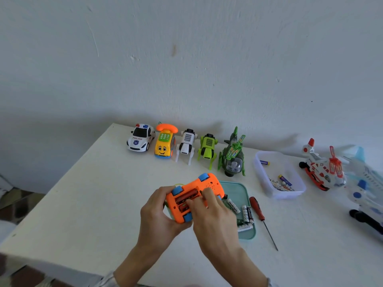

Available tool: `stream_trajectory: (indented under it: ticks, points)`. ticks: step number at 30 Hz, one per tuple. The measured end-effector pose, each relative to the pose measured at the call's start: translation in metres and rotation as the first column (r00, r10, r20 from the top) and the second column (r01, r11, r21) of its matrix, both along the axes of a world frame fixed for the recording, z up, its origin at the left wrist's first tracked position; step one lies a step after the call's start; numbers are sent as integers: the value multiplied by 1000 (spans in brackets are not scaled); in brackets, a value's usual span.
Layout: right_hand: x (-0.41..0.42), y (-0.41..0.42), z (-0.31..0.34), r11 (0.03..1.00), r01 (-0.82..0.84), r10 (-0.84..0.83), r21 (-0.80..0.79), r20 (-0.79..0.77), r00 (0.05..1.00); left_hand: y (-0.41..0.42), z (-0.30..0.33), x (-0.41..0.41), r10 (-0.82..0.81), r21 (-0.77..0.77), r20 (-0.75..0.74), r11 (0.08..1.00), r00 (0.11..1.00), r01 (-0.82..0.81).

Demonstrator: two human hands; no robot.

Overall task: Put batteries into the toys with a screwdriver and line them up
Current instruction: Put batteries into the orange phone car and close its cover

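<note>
Low in the middle of the frame, the left hand (158,212) was curled round the near end of one orange toy car (193,196), which lay upside down with its blue wheels up and its battery bay open. The right hand (209,212) rested on top of it, fingers bent, the fingertips (189,202) pressing down on what looked like a battery in the bay; whether they pinched it I could not tell. Reddish cells showed in the bay, too crowded to count.

Under the car and to its right lay one teal tray (242,190) with several loose batteries (247,213) on it, partly hidden by the right hand. Just right of the tray lay one red-handled screwdriver (261,216), its tip toward the lower right.

Farther right stood one clear tub (269,188) with more batteries inside, two purple ones plain, the rest a blur.

Across the centre of the frame, along the back of the white counter (93,193), five toys stood in a row: a police car (141,137), a yellow phone car (164,142), a white robot dog (186,145), a green robot dog (207,149) and a green helicopter (233,154).

At the right edge were two more: a red-and-white helicopter (323,168) and a white-and-blue aeroplane (364,183).
</note>
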State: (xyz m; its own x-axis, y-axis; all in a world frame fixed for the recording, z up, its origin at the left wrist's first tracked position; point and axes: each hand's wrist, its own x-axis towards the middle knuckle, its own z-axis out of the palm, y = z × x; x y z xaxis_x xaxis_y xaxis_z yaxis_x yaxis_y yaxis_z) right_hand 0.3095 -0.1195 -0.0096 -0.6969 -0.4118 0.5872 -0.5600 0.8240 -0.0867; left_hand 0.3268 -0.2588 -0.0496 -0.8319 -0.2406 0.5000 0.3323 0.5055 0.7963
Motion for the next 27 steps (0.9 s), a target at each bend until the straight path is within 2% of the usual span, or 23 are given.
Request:
stream_trajectory:
  ticks: [2, 5, 6, 8, 9, 10, 12, 14, 15, 17, 19, 21, 25, 27]
  points:
    - [0, -5, 0, 1000, -20, 20, 15, 23, 1000, -5, 3, -1, 8, -6, -7, 1000, 1000, -8]
    - [-9, -12, 5, 990, -45, 61, -135, 120, 991, -14, 7, -4, 51, 31, 8, 998, 999, -51]
    - [-14, -13, 8, 968, -86, 138, -238, 214, 967, -18, 8, -6, 74, 48, 17, 996, 997, -75]
    - [-24, -11, 7, 861, -134, 352, -491, 384, 853, -30, 7, -11, 124, 52, 39, 991, 992, -126]
    - [-29, -8, 3, 805, -109, 402, -583, 402, 823, -35, 6, -13, 148, 50, 53, 987, 988, -150]
    - [-36, -7, -3, 792, -67, 386, -607, 413, 825, -42, 5, -15, 174, 57, 69, 982, 982, -178]
    - [-48, -2, -21, 876, -31, 288, -481, 471, 834, -52, 1, -16, 222, 90, 101, 969, 970, -231]
    - [-56, 0, -44, 973, -73, 190, -220, 578, 794, -61, -2, -15, 252, 111, 118, 958, 961, -265]
    - [-59, 1, -55, 991, -98, 135, -93, 619, 774, -64, -5, -14, 256, 116, 130, 956, 958, -271]
    - [-60, -1, -68, 978, -155, 27, 137, 659, 751, -71, -11, -13, 254, 114, 155, 955, 955, -273]
    - [-60, -3, -75, 929, -223, -30, 296, 659, 752, -75, -17, -9, 243, 98, 185, 960, 952, -264]
    - [-64, -2, -76, 895, -251, -40, 370, 625, 780, -77, -21, -6, 223, 90, 210, 965, 952, -246]
    - [-65, 3, -75, 864, -341, 91, 370, 551, 830, -70, -19, 0, 220, 75, 224, 967, 949, -242]
    - [-61, 9, -74, 852, -384, 138, 355, 557, 819, -62, -18, -1, 211, 81, 229, 969, 950, -235]
